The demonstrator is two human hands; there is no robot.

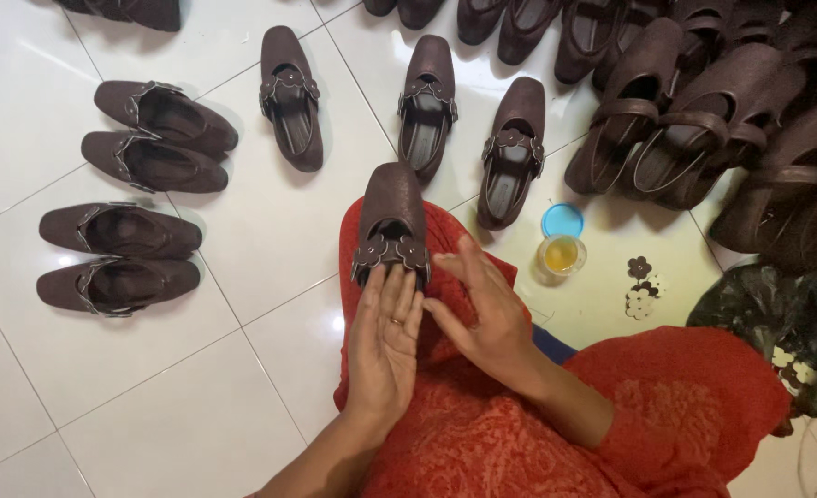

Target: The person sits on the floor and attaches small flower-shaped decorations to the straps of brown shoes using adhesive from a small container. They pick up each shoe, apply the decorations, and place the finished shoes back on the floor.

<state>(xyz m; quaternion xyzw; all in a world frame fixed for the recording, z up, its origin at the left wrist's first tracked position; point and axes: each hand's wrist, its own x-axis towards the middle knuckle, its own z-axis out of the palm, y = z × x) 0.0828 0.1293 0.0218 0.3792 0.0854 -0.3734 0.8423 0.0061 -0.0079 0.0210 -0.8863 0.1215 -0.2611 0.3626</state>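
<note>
A dark brown shoe (392, 221) lies on the person's knee, over the red cloth (482, 433) of the lap, toe pointing away and flower-trimmed strap towards the body.

The left hand (385, 337) comes up from the bottom edge with its forearm rising towards the shoe. The palm faces up and the fingers (399, 286) lie straight and close together, their tips slipped under the heel end of the shoe, propping it rather than gripping it. A ring shows on one finger.

The right hand (482, 309) reaches in from the right, forearm crossing the lap at a slant. It is held flat and slightly tilted, palm turned leftwards, fingers stretched and a little spread. Its fingertips (464, 251) are just beside the strap's right edge; whether they touch it cannot be told. It holds nothing.

On the white tiled floor (150, 406), finished shoes (123, 231) with the same flower strap lie in pairs at left and in a row above the knee. A heap of plain-strapped shoes (704, 120) fills the upper right. Near the right hand stand a small jar (562, 255) of yellowish liquid and its blue lid (562, 219), with loose flower pieces (642, 286) and a dark plastic bag (787, 332) farther right.
</note>
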